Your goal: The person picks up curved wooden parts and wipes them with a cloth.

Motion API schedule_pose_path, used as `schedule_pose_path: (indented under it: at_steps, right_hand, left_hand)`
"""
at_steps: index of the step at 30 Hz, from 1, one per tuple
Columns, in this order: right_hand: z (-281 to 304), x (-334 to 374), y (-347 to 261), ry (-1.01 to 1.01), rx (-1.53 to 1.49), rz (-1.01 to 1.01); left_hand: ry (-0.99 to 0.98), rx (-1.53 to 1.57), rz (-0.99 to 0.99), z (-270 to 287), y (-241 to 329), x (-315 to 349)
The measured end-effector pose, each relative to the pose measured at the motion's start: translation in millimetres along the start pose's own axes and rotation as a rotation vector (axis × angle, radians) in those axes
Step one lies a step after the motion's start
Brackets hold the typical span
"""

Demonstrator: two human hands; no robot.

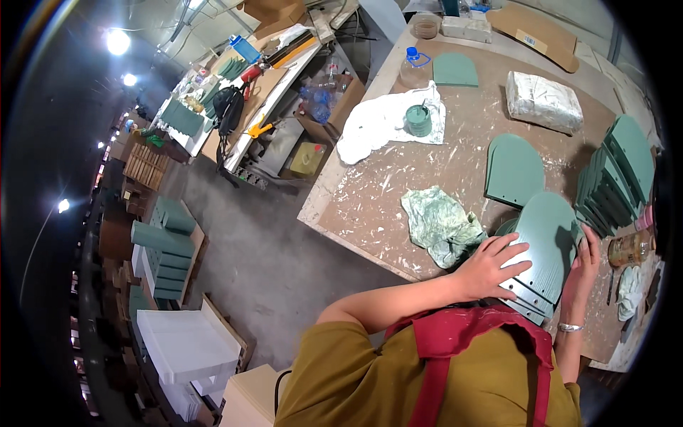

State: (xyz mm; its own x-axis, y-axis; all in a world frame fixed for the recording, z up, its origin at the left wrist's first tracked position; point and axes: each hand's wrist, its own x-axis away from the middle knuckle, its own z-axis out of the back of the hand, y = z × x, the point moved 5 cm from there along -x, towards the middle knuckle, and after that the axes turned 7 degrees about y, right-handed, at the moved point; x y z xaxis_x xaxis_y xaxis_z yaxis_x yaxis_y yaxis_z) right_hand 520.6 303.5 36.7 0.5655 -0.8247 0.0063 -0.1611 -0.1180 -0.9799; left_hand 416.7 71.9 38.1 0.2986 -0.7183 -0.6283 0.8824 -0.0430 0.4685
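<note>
A green round-topped panel (pixel 544 238) lies tilted over other green panels close to my body, with small holes along its near edge. My left hand (pixel 492 269) rests on its left side, fingers spread over the face. At its right edge, my right hand (pixel 587 252) curls its fingers round the rim; part of that grip is hidden. Beside my left hand lies a crumpled, green-stained cloth (pixel 442 224). Just beyond the panel is another green panel (pixel 516 169), flat on the table. A stack of green panels (pixel 608 185) leans to the right of my right hand.
The paint-spattered table (pixel 377 206) carries a white cloth (pixel 380 124) under a green paint jar (pixel 418 121), a plastic bottle (pixel 415 70) and a wrapped block (pixel 544 103). A brown jar (pixel 629 249) stands at right. Left across the floor are a workbench (pixel 267 107) and panels on a pallet (pixel 167 245).
</note>
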Motion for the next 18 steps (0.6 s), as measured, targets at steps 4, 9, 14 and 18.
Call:
schedule_pose_path:
  at_steps: [4,9,14,18]
  right_hand:
    - [4,9,4,-0.014,0.063,0.060]
    - [-34,-9,-53,-0.160,0.092,0.188]
    - [-92,-10,-91,-0.663,0.597,0.509]
    - [-134,22,-77,-1.029,0.793,0.640]
  left_hand:
    - [-0.043,-0.214,-0.084,4,15,-11]
    - [-0.224,-0.053,-0.410,-22,62,-40]
    - [-0.371,-0.268,-0.277,-68,58,-70]
    - [-0.377,-0.243,-0.176,-78,49,-49]
